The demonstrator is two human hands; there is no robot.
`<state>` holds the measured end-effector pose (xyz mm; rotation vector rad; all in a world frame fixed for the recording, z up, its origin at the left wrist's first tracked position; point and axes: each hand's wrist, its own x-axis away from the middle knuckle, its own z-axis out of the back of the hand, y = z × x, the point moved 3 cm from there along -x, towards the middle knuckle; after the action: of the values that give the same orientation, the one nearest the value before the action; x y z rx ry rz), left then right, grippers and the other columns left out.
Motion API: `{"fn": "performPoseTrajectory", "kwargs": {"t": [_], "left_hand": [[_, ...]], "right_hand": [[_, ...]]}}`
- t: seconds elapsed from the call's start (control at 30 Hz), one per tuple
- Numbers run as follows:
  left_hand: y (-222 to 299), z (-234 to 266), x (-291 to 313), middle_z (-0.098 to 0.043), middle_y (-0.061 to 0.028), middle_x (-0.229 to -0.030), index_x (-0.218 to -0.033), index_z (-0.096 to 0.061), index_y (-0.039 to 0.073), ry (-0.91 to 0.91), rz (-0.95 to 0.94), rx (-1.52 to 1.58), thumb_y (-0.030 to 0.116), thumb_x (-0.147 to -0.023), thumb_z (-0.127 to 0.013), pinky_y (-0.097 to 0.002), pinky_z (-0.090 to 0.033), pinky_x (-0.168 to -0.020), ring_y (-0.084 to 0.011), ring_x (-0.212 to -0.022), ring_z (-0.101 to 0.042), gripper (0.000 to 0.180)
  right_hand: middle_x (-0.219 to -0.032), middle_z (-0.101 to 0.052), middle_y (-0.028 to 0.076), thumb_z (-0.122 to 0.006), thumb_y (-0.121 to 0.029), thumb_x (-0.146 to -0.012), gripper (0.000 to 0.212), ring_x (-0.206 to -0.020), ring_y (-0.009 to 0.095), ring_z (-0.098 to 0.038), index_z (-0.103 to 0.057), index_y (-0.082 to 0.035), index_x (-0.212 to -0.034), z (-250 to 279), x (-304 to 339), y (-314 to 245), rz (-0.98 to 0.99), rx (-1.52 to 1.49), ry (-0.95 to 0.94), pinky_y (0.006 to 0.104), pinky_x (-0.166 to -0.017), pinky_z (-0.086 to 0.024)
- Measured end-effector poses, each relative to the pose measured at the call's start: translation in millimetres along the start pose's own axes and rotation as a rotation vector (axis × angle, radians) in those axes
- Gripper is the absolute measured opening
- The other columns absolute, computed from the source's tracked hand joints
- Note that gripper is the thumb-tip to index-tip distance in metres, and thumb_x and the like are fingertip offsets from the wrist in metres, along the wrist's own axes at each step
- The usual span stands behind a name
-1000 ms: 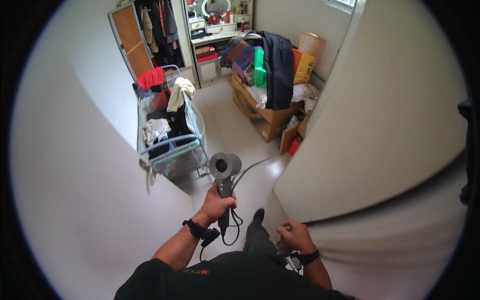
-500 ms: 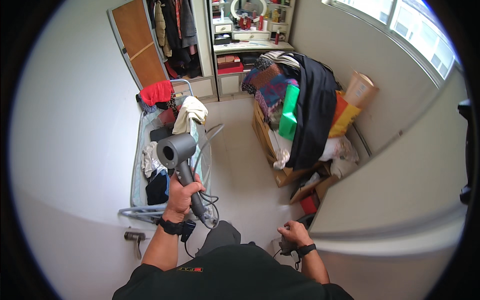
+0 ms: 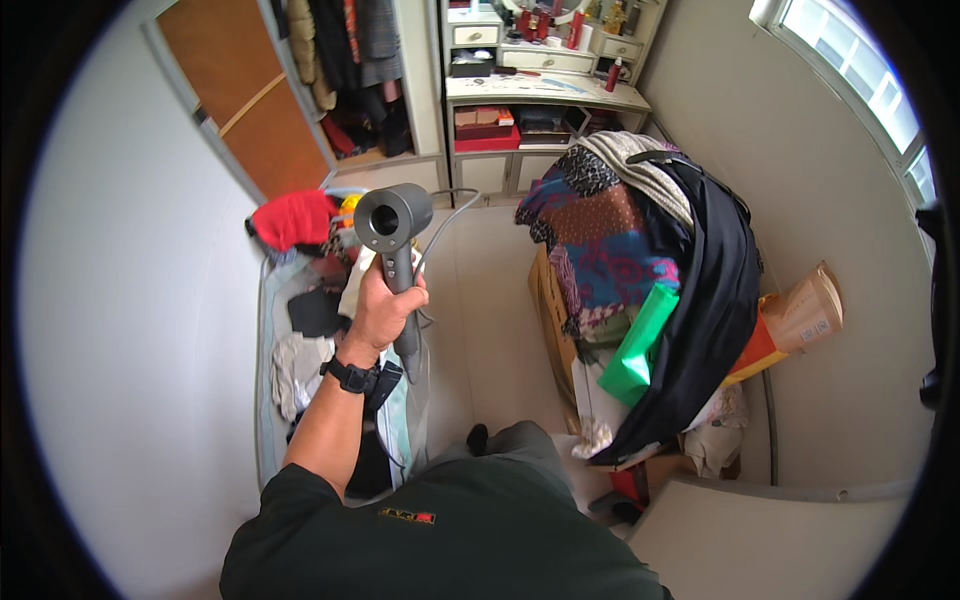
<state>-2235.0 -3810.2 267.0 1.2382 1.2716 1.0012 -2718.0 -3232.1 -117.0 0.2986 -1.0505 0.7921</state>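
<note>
left hand (image 3: 385, 312): dryer (image 3: 413, 208) upright, bore (image 3: 383, 221) wearerward

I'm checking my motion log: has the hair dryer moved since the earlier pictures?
Yes. The hair dryer, carried in the left hand, has moved forward into the room: it now appears nearer the dressing table than a second ago.

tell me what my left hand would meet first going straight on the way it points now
The hair dryer in your left hand would lead; beyond it, the line seems to run to the left end of the dressing table or the pale panel beside it, though depth is unclear.
</note>
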Motion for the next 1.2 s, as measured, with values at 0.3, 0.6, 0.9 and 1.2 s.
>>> {"fn": "performPoseTrajectory", "kwargs": {"t": [0.3,0.6,0.9,1.2], "left_hand": [[-41,-20,-326,-0.066,-0.0081,-0.095,-0.116,-0.059,0.0,-0.038,-0.146,-0.609,0.007,-0.085,-0.073,-0.0367,-0.056,-0.082,-0.0201,-0.085,-0.065,0.035],[-53,-90,-627,-0.067,-0.0229,-0.098,-0.12,-0.058,-0.005,-0.182,-0.15,-0.839,0.02,-0.085,-0.068,-0.0463,-0.055,-0.087,-0.0353,-0.09,-0.066,0.044],[-172,-229,-904,-0.07,-0.0358,-0.113,-0.132,-0.048,-0.002,-0.35,-0.577,-0.974,0.018,-0.091,-0.073,-0.0607,-0.054,-0.09,-0.056,-0.104,-0.068,0.052],[-325,-380,-1144,-0.065,-0.0263,-0.124,-0.132,-0.049,0.006,-0.571,-0.525,-1.28,0.021,-0.097,-0.078,-0.0545,-0.056,-0.098,-0.0458,-0.114,-0.068,0.048]], "right_hand": [[-0.115,-0.077,0.029,-0.066,-0.063,-0.095,0.063,-0.116,0.047,-0.072,-0.083,-0.004,-0.108,134,-177,-204,-0.044,-0.231,0.011,0.0517,-0.102,-0.057],[-0.117,-0.076,0.029,-0.064,-0.064,-0.096,0.064,-0.117,0.047,-0.072,-0.083,-0.004,-0.11,487,-319,-493,0.248,-0.504,0.315,0.0519,-0.103,-0.056],[-0.119,-0.076,0.028,-0.063,-0.065,-0.096,0.066,-0.118,0.047,-0.071,-0.082,-0.005,-0.112,582,-385,-575,0.062,-0.693,0.422,0.052,-0.104,-0.056],[-0.121,-0.075,0.028,-0.061,-0.066,-0.096,0.067,-0.12,0.047,-0.071,-0.082,-0.005,-0.114,436,-292,-624,-0.58,-0.822,0.133,0.0522,-0.104,-0.056]]}}
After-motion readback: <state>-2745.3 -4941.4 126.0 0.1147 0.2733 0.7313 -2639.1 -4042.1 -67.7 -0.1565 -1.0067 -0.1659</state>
